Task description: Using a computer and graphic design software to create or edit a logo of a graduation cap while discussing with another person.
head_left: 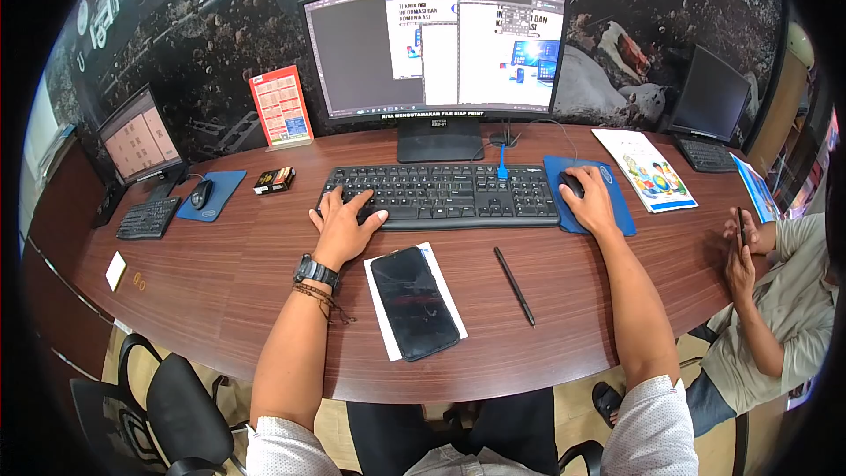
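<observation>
Watching from across the room, I see page work under way on the wide black curved monitor that stands at the back edge of the brown wood-grain desk. Two page views are up on it, both with bold black headings and small coloured pictures; the nearer window overlaps the other, and a little grey panel sits over its heading. So headings and pictures appear to be in place already, and I'd judge the job partway through, with adjusting or checking left. How much remains I can't tell, the details being too small from here.

The long black plastic keyboard lies between the monitor and the desk's front edge. The person's left hand rests at its left end, fingers spread over the keys, gripping nothing. The right hand is curled around a small black computer mouse on a blue rectangular mouse pad, just past the keyboard's right end. Whether a button is pressed I can't see.

Nearer the front edge, a black glass-faced phone lies on a white sheet of paper, with a slim black pen to its right, neither in use
</observation>
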Available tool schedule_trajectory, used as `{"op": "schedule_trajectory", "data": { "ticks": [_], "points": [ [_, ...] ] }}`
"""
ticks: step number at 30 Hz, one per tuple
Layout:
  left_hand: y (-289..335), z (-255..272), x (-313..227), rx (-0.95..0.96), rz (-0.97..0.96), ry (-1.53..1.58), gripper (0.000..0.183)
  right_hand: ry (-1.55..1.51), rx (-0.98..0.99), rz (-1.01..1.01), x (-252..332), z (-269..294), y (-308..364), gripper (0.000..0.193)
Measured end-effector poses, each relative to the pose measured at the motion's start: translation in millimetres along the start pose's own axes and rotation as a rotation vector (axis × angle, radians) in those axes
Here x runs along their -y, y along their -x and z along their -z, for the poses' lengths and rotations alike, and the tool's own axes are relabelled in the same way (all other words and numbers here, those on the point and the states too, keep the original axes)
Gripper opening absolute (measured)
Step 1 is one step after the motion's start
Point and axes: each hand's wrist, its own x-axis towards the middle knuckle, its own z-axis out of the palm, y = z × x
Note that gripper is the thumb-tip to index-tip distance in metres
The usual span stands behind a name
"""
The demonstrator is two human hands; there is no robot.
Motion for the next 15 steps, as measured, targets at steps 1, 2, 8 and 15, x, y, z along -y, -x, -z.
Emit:
{"op": "schedule_trajectory", "data": {
  "ticks": [1, 2, 8, 15],
  "points": [
    [-0.1, -0.3, -0.3, 0.000, -0.003, 0.000, 0.058, 0.007, 0.009, -0.003, -1.0, 0.0, -0.1, 0.040],
    [-0.4, -0.4, -0.5, 0.001, -0.006, -0.001, 0.058, 0.007, 0.008, -0.001, -2.1, -0.5, -0.3, 0.040],
    [-1.2, 0.7, -2.4, 0.011, -0.007, -0.001, 0.058, -0.002, 0.013, -0.005, -5.2, -0.7, -0.2, 0.040],
    [-0.5, -0.5, 0.0, 0.015, 0.009, 0.010, 0.058, 0.002, 0.023, 0.015, 0.1, 1.0, 0.4, 0.038]
  ]
}}
